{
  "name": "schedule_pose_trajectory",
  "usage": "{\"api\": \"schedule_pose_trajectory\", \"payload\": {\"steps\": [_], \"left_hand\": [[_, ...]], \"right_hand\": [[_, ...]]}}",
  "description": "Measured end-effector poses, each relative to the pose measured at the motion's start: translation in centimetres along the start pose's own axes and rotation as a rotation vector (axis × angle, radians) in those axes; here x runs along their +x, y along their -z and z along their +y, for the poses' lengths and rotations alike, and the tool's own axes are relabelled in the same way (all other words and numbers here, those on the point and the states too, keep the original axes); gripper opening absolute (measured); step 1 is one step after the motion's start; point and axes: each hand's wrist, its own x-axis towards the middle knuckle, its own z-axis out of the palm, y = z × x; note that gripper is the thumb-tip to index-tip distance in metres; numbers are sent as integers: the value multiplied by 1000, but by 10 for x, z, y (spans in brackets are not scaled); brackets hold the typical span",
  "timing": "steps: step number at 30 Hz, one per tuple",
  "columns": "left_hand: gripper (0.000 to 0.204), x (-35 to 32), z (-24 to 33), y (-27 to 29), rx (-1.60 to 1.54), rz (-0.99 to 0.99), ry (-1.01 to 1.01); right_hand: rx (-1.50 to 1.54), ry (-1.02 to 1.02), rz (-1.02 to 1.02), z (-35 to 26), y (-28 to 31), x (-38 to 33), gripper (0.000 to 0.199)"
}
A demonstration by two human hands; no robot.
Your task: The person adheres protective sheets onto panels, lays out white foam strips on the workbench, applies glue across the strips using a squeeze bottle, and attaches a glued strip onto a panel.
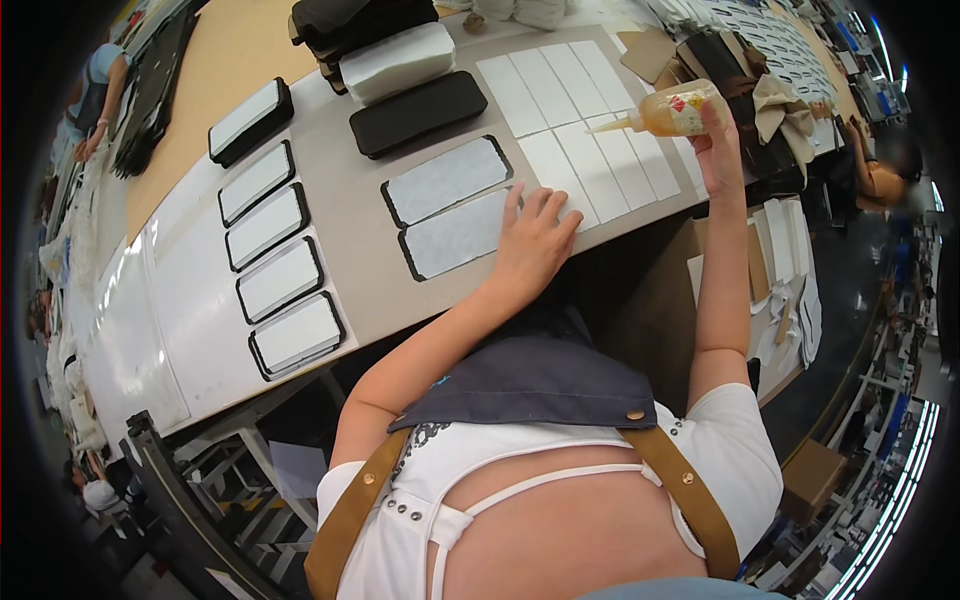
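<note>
In my right hand is a clear squeeze bottle of amber liquid, tipped on its side, its thin nozzle pointing left above white rectangular pieces laid in two rows. My left hand rests palm down with fingers spread, over the right end of a pale grey panel with black edges. Its fingertips reach toward the nearest white pieces. A matching grey panel lies just beyond, and behind it sits a stack of black padded pieces.
Several white-topped, black-edged panels line the table's left part. A white stack and dark folded material stand at the back. Brown and beige scraps lie at the right. Other people work farther off.
</note>
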Motion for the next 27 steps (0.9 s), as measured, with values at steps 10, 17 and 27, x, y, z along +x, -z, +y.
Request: {"api": "schedule_pose_trajectory", "payload": {"steps": [10,17,27], "left_hand": [[23,-7,1,2,0,9,0],[21,-13,3,7,-44,13,-11],[13,-17,1,7,-91,80,-10]], "right_hand": [[-123,9,-52,-1,-37,10,60],[-132,-12,-72,0,-56,16,61],[-164,-53,-134,16,-80,28,64]]}}
